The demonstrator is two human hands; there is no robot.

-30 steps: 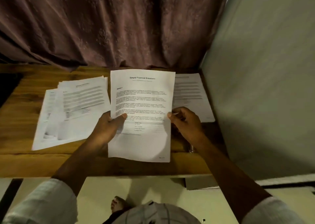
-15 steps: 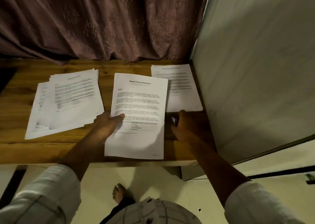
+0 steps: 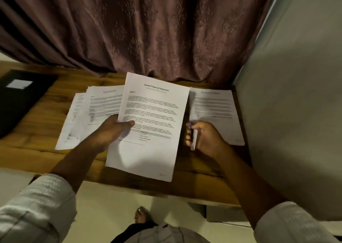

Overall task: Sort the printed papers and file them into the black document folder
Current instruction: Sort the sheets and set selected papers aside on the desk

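Observation:
My left hand (image 3: pixel 111 131) pinches the left edge of a printed sheet headed "Sample Financial Statement" (image 3: pixel 153 124), lifted above the wooden table (image 3: pixel 37 137). My right hand (image 3: pixel 205 138) is off the sheet, just right of it, gripping a small slim silver object (image 3: pixel 193 139); what it is I cannot tell. A loose stack of printed papers (image 3: pixel 88 113) lies fanned on the table to the left. A single printed page (image 3: pixel 216 111) lies on the right. The black document folder (image 3: pixel 20 98), closed, with a white label, sits at the far left.
A maroon curtain (image 3: pixel 148 30) hangs behind the table. A pale wall panel (image 3: pixel 296 104) borders the table's right side. Below the front edge are the cream floor and my bare foot (image 3: pixel 141 216).
My right hand let go of the sheet, reached down to the table and now grips a small silver object. The left hand lifted the sheet again. The view swung left, revealing the folder.

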